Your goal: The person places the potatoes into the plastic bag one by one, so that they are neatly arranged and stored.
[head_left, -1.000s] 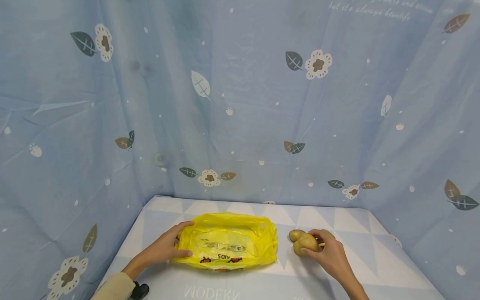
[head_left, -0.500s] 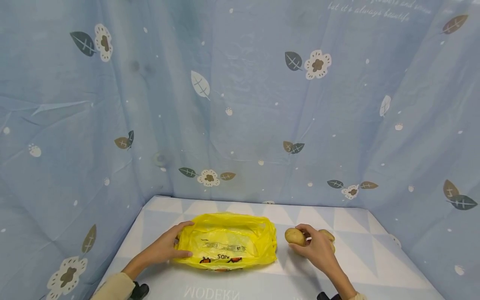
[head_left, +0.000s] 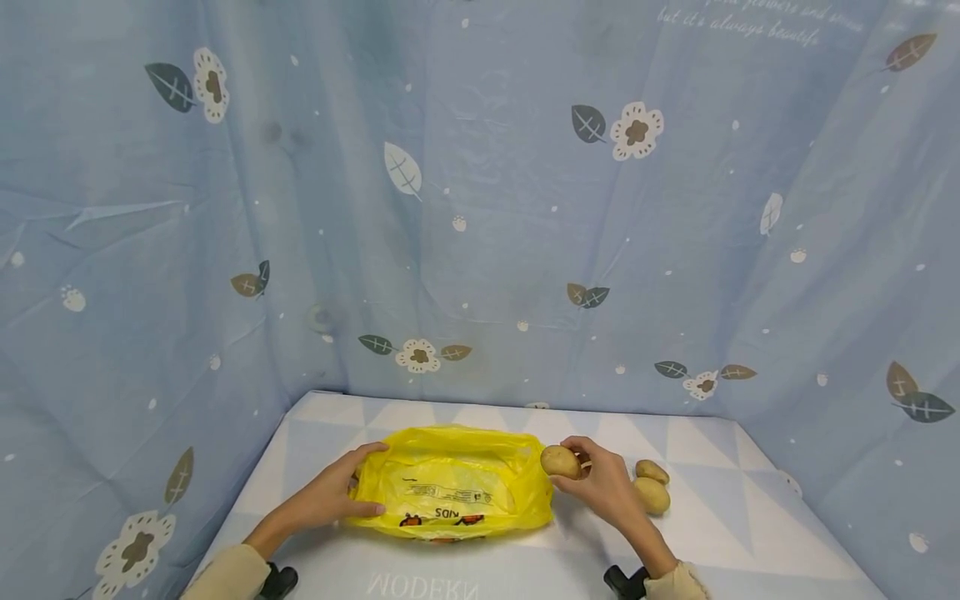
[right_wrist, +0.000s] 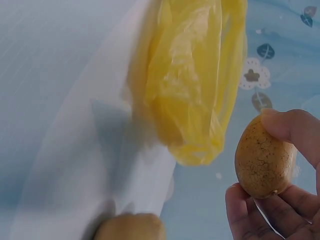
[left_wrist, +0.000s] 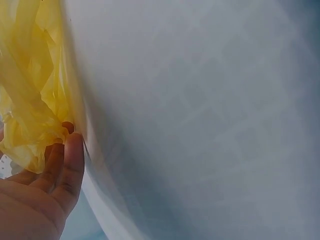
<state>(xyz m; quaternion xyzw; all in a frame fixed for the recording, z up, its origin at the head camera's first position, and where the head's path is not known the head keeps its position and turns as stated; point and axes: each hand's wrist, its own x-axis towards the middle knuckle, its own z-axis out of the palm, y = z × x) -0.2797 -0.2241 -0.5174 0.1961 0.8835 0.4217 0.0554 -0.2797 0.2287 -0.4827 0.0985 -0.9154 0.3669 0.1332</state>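
A yellow plastic bag [head_left: 457, 483] with printed letters lies on the table, its mouth spread open. My left hand [head_left: 333, 492] grips the bag's left end, thumb on the near side and fingers on the far side. In the left wrist view the fingers curl against the crumpled yellow plastic [left_wrist: 35, 90]. My right hand [head_left: 603, 483] pinches a potato [head_left: 560, 462] between thumb and fingers, right at the bag's right end. The right wrist view shows this potato [right_wrist: 265, 157] held up, its skin brown and finely cracked, with the bag [right_wrist: 192, 80] beyond it.
Two more potatoes, a smaller one [head_left: 652, 472] and a larger one [head_left: 651, 496], lie on the table to the right of my right hand. The patterned white and blue table [head_left: 720, 492] ends at a blue floral curtain [head_left: 480, 208] behind and at both sides.
My right hand has picked one potato from the group and carried it left and up to the bag's right end. The other two potatoes stay behind. My left hand has kept its hold.
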